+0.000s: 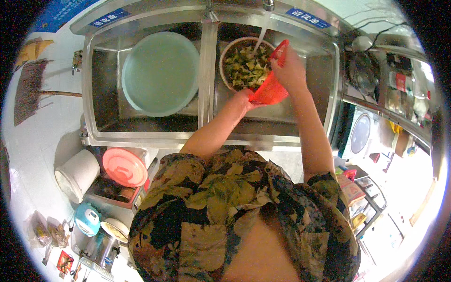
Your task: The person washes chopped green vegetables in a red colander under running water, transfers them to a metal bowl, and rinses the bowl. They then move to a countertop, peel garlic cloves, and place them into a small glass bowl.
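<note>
In the right basin of a steel double sink, a round bowl [222, 67] holds chopped leafy greens [246, 68]. A stream of water runs from the faucet [269, 4] into it. My right hand [290, 68] grips the upper rim of a red plastic basket or colander [271, 91], tilted at the bowl's right side. My left hand [246, 100] holds its lower left edge, with the fingers partly hidden beneath it. Whether anything lies inside the red basket cannot be told.
A large round pale-green basin or lid [160, 74] fills much of the left sink [105, 88]. The steel divider [208, 70] stands between the two basins. Below left are a pink lid [125, 167] and a white bucket [77, 174]. A steel shelf with bottles is at the right.
</note>
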A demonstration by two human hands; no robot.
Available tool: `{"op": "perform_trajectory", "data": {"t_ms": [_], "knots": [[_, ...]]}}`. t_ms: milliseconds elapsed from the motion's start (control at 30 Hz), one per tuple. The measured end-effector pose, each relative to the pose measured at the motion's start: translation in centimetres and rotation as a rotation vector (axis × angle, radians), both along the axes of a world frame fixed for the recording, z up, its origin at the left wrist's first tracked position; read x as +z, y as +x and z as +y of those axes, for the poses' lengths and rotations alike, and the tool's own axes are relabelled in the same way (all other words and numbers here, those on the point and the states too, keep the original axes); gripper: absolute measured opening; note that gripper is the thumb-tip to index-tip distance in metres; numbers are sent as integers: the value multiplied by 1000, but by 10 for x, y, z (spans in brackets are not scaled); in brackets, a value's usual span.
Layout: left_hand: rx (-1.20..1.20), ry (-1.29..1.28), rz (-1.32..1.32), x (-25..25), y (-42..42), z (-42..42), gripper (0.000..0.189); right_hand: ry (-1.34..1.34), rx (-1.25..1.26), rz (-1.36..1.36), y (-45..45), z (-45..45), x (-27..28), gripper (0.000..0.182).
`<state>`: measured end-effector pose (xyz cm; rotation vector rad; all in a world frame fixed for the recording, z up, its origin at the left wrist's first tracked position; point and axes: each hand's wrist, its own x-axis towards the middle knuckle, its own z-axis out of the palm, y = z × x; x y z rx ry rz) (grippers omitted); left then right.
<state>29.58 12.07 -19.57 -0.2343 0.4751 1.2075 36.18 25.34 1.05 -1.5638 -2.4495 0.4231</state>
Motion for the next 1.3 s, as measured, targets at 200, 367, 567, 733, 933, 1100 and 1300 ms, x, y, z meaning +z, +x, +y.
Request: {"op": "perform_trajectory", "data": {"t_ms": [200, 367, 567, 733, 933, 1100, 1300], "knots": [[-24, 49, -35, 20, 16, -9, 63, 61, 4, 13, 11, -20, 31, 67], [-127, -46, -91, 38, 35, -1, 58, 143, -21, -70, 15, -11, 38, 54], [-105, -32, -6, 42, 24, -15, 53, 172, 22, 208, 6, -28, 58, 46], [-67, -88, 0, 112, 27, -24, 48, -214, -229, 235, 36, -39, 71, 60], [335, 36, 444, 111, -3, 1, 69, -89, -349, 464, 113, -46, -9, 63], [470, 150, 956, 130, -31, 0, 76, -996, -690, 1075, 84, -83, 23, 53], [207, 51, 1887, 160, -50, 0, 72, -1117, -752, 1301, 99, -91, -33, 47]]}}
